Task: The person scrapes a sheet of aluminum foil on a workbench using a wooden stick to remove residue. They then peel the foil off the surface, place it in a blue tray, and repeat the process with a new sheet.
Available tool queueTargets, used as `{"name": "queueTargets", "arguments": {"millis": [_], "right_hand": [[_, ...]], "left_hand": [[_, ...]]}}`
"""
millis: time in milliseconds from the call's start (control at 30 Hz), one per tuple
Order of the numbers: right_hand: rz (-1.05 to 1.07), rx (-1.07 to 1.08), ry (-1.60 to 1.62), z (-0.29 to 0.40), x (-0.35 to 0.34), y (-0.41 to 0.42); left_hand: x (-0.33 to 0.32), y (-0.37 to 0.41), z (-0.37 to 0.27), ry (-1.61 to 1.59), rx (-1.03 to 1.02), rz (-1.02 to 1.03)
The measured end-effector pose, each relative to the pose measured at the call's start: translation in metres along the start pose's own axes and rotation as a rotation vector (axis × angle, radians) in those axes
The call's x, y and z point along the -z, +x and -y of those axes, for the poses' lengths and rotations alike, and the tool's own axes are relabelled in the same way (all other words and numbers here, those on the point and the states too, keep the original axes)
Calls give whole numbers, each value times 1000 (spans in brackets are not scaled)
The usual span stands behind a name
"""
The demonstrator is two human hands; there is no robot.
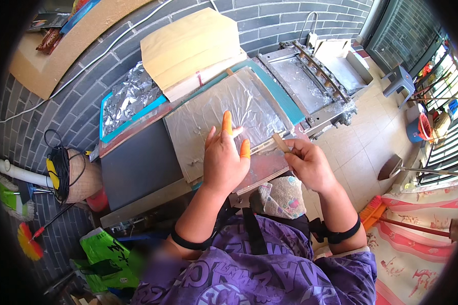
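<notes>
A thin, wrinkled silver foil or film sheet (229, 100) covers a board in front of me. My left hand (226, 160) is over it with fingers spread and holds nothing. Orange finger cots (226, 122) cover two of its digits. Creases in the sheet fan out from near those fingertips. Between thumb and fingers, my right hand (309, 162) pinches a short flat strip (280, 142), wood-coloured. The strip's far end is at the sheet's right front corner, beside a light wooden edge; whether it touches cannot be told.
Foil scraps fill a blue-rimmed tray (152, 100) at the back left. Brown paper (191, 45) lies behind the sheet. To the right is a metal frame machine (305, 82). A dark board (137, 171) extends left. A folded towel (284, 196) is near my lap.
</notes>
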State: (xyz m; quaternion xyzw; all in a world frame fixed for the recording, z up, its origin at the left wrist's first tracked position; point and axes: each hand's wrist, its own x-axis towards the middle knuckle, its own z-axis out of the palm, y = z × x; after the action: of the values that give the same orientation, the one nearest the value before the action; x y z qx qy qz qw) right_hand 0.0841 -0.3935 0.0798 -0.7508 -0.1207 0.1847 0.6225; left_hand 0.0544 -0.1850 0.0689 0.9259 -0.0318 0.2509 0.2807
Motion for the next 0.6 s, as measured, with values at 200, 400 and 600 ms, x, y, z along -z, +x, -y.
{"name": "queueTargets", "arguments": {"millis": [200, 400, 600], "right_hand": [[25, 67, -78, -4, -2, 1], [11, 98, -211, 3, -6, 0], [-68, 113, -142, -10, -14, 3]], "left_hand": [[7, 11, 26, -125, 152, -60], [36, 65, 86, -668, 652, -4], [8, 106, 112, -1779, 1035, -114]]}}
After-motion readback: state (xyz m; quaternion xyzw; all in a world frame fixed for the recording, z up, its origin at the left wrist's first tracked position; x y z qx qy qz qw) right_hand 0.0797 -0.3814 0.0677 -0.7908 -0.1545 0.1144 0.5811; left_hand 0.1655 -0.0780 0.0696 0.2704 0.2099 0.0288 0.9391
